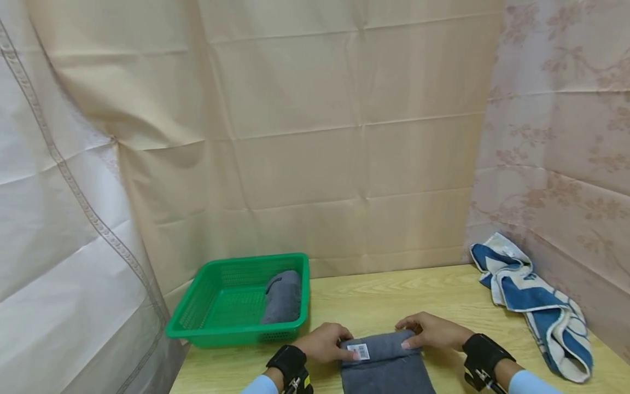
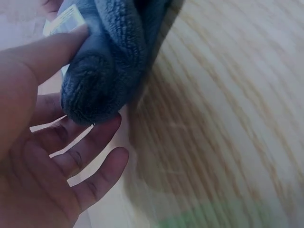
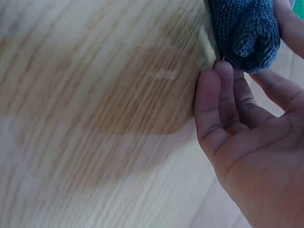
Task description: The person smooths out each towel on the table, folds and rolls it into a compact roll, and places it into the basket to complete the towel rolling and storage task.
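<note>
A grey towel (image 1: 386, 372) lies on the table, its far end rolled up and a white label (image 1: 359, 351) showing on the roll. At the roll's left end my left hand (image 1: 325, 343) grips it, thumb on top by the label and fingers around the far side. My right hand (image 1: 433, 331) holds the right end between thumb and fingers. In the left wrist view the coiled end of the towel (image 2: 90, 88) sits between thumb and fingers. The right wrist view shows the other coiled end (image 3: 249, 45), fingertips right at its underside.
On the left stands a green plastic basket (image 1: 236, 334) with a rolled grey towel (image 1: 284, 298) inside. A crumpled blue and white towel (image 1: 536, 306) lies at the table's right edge. Hanging cloth (image 1: 344, 137) encloses the wooden table (image 1: 394, 290) at the back and sides.
</note>
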Tool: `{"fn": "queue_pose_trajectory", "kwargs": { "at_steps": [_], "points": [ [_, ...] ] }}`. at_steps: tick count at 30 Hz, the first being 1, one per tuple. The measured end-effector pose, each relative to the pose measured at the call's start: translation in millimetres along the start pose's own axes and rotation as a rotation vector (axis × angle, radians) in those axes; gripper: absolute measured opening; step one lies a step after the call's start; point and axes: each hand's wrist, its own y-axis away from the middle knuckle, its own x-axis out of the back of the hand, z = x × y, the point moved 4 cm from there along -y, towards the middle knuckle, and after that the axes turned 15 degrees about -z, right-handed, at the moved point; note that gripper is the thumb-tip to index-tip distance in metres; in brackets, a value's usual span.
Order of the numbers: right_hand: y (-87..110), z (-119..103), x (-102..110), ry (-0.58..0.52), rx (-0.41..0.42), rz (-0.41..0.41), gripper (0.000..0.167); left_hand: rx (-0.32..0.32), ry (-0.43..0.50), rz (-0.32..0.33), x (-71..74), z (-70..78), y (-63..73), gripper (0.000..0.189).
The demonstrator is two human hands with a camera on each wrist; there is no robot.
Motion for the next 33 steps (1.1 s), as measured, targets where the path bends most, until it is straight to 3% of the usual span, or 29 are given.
{"fn": "queue_pose_trajectory", "kwargs": {
  "at_steps": [5, 11, 16, 21, 25, 29, 33],
  "points": [
    [-2.5, 3.5, 1.5, -0.017, -0.05, -0.014, 0.041, -0.006, -0.039, 0.004, 0.9, 2.8, -2.2, 0.03],
    [-7.0, 7.5, 2.3, 0.01, -0.02, -0.029, 0.027, 0.027, -0.008, 0.06, 1.1, 3.5, -2.0, 0.027],
    [-9.5, 4.9, 4.0, 0.065, 0.002, -0.028, 0.024, -0.021, -0.033, 0.082, 3.1, -1.3, -2.6, 0.029],
    [-9.8, -0.2, 4.9, 0.133, 0.05, 0.011, 0.026, -0.014, -0.007, 0.093, 2.2, -5.1, -5.1, 0.028],
    [-11.7, -0.9, 4.4, 0.192, 0.112, 0.063, 0.032, 0.01, 0.002, 0.149, 3.2, -5.2, -2.0, 0.027],
    [-13.0, -0.8, 4.0, 0.251, 0.174, 0.103, 0.038, -0.016, -0.011, 0.211, 4.6, -6.0, 1.0, 0.032],
    [-14.2, -3.0, 5.3, 0.305, 0.204, 0.135, 0.041, -0.04, -0.042, 0.233, 6.6, -3.7, 2.3, 0.037]
  ]
}}
